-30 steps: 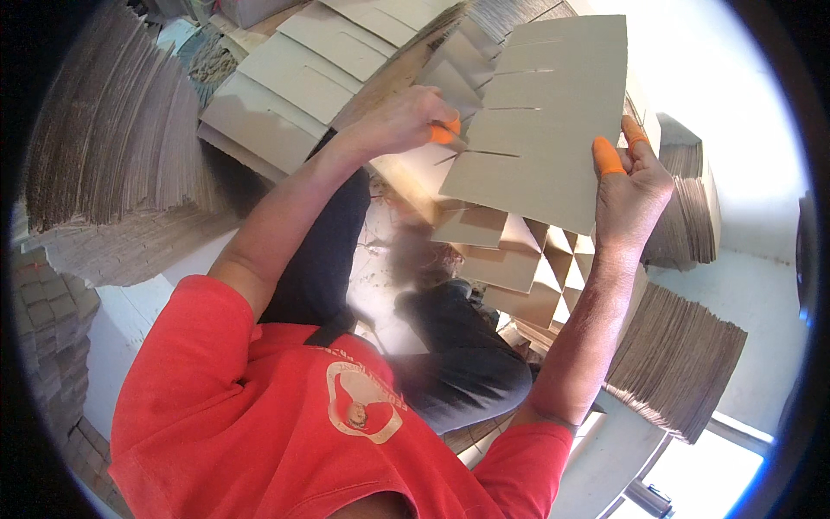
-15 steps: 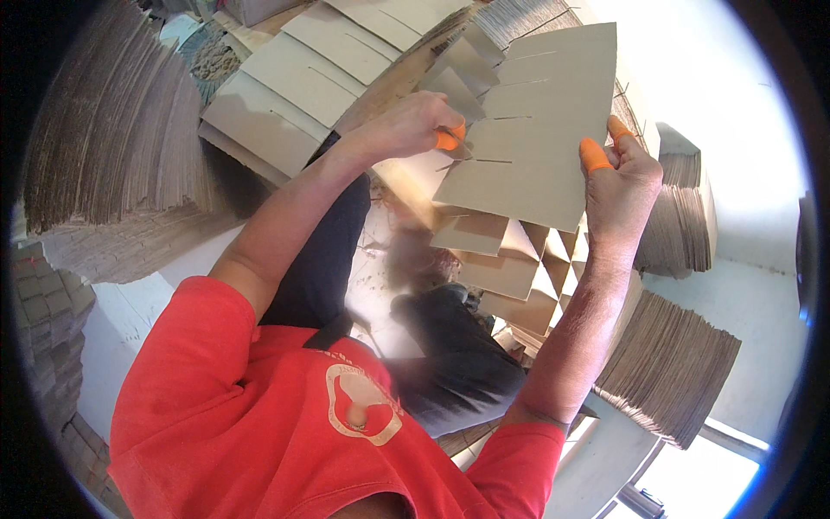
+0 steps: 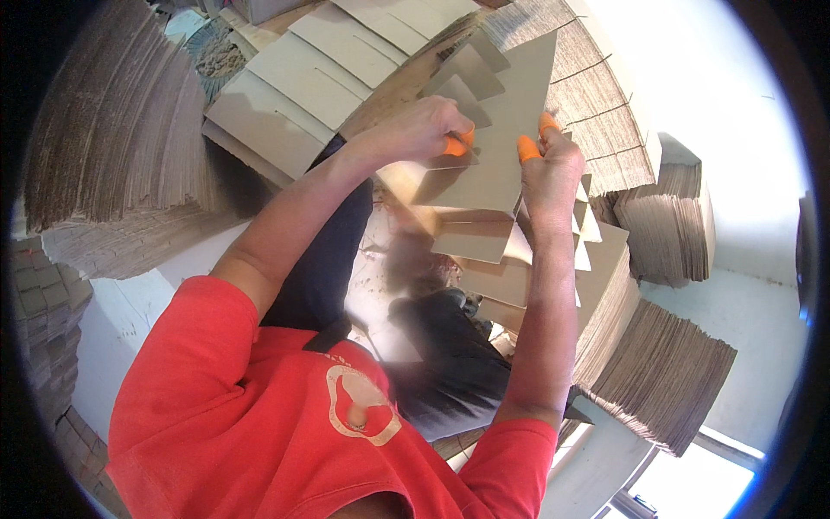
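I see that I wear a red T-shirt [image 3: 259, 415] with short sleeves and a round pale picture [image 3: 363, 405] on the front. My legs are in dark trousers [image 3: 450, 363]. My left hand [image 3: 428, 130] and right hand [image 3: 549, 169] are bare but for small orange rubber caps [image 3: 528, 149] on some fingertips, and both arms are bare below the sleeves.

Both forearms raised from lower edge, bare, red short sleeves, left hand [image 3: 428, 130] curled in a pinch, orange fingertip cots, right hand [image 3: 551, 169] upright, fingers [image 3: 529, 149] extended with orange cots, hands close together, wrists straight
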`<state>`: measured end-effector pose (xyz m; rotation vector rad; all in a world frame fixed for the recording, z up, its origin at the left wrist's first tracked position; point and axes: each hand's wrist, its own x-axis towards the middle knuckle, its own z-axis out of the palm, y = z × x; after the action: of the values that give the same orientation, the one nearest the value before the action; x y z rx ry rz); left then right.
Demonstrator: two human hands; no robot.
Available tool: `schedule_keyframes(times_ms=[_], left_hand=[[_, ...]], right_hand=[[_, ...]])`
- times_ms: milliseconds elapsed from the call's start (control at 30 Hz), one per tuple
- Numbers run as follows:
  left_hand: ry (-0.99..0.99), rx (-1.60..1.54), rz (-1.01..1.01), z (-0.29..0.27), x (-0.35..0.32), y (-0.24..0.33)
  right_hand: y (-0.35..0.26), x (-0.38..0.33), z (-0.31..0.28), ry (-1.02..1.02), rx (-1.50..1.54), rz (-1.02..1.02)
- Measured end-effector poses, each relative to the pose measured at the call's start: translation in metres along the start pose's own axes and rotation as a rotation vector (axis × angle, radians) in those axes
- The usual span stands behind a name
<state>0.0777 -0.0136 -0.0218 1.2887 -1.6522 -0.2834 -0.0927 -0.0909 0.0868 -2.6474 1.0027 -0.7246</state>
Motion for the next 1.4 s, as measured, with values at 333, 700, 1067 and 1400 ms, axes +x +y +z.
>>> schedule_keyframes(times_ms=[333, 700, 1067, 1400], left_hand=[[-0.003, 0.084, -0.009, 0.002, 0.003, -0.001], [0.036, 0.345, 0.177, -0.002, 0.011, 0.018], [-0.479, 0.500, 0.314, 0.024, 0.088, 0.032], [-0.871, 0.276, 0.317, 0.075, 0.127, 0.033]], right_hand=[[-0.012, 0.001, 0.040, -0.381, -0.316, -0.022], [0.078, -0.009, -0.032, -0.135, -0.433, 0.332], [0.049, -0.121, -0.063, -0.421, 0.041, 0.356], [0.114, -0.151, -0.134, -0.115, 0.275, 0.490]])
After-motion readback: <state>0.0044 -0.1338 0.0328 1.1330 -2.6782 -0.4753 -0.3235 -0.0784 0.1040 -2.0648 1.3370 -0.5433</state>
